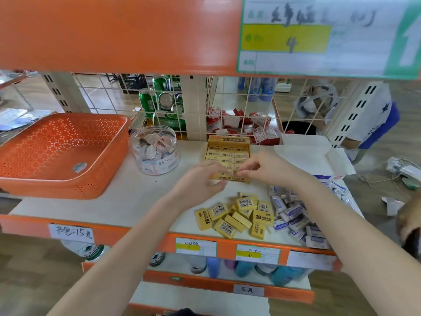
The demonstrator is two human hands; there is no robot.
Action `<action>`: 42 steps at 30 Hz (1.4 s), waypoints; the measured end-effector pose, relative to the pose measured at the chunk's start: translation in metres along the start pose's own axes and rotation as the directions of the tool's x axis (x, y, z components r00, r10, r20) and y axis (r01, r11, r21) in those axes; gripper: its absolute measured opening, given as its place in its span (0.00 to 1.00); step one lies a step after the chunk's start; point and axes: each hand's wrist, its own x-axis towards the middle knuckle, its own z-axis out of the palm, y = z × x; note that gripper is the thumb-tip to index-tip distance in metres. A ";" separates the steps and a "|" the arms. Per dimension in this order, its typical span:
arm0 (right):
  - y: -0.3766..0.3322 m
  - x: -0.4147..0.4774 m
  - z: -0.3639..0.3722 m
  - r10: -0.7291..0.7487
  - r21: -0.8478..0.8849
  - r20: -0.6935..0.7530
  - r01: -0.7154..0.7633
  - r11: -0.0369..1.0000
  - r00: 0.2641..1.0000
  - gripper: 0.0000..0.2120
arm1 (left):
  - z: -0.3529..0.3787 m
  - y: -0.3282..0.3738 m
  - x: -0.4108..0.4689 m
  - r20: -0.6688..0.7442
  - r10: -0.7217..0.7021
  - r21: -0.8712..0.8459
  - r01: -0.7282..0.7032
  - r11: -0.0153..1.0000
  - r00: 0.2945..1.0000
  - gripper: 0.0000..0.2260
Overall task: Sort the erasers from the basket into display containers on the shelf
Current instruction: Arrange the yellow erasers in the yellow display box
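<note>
- Ctr frame: yellow display box (pixel 227 153) w/ rows of erasers, on the shelf (pixel 127 197).
- L hand (pixel 200 181) curls round box's front lip.
- R hand (pixel 262 167) pinches at box's front row; item unclear.
- Lower ctr: pile of loose yellow erasers (pixel 239 216); white-blue erasers (pixel 296 215) just right of it.
- Left: orange basket (pixel 109 142); clear tub (pixel 155 153) beside it.

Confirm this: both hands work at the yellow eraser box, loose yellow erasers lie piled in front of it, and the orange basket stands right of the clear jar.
Not quite. The head view shows the orange basket left of the clear jar, not right. The rest holds.
</note>
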 end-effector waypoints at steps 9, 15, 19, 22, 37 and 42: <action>0.009 -0.036 -0.008 0.006 -0.111 0.084 0.003 0.994 0.996 0.12 | 0.018 0.051 -0.009 0.417 0.005 0.160 -0.079 0.984 0.909 0.39; 0.000 -0.061 0.000 0.119 -0.404 0.322 0.022 0.914 0.939 0.26 | 0.022 0.039 -0.012 0.271 -0.090 0.216 0.031 0.976 0.958 0.36; -0.002 -0.058 0.012 0.073 -0.412 0.226 0.028 0.911 0.971 0.26 | 0.018 0.036 -0.009 0.164 -0.105 0.155 0.080 0.985 0.981 0.28; -0.005 -0.053 0.014 0.013 -0.360 0.134 0.037 0.932 0.991 0.26 | 0.017 0.033 -0.010 0.106 -0.134 0.100 0.124 0.987 0.985 0.25; -0.011 -0.032 0.027 -0.184 -0.100 -0.101 0.174 0.980 0.978 0.23 | 0.003 0.007 -0.017 0.042 -0.299 -0.212 0.301 0.930 0.953 0.16; -0.013 -0.020 0.027 -0.178 0.001 -0.118 0.179 0.984 0.977 0.10 | -0.001 0.002 -0.018 0.026 -0.249 -0.240 0.248 0.939 0.968 0.18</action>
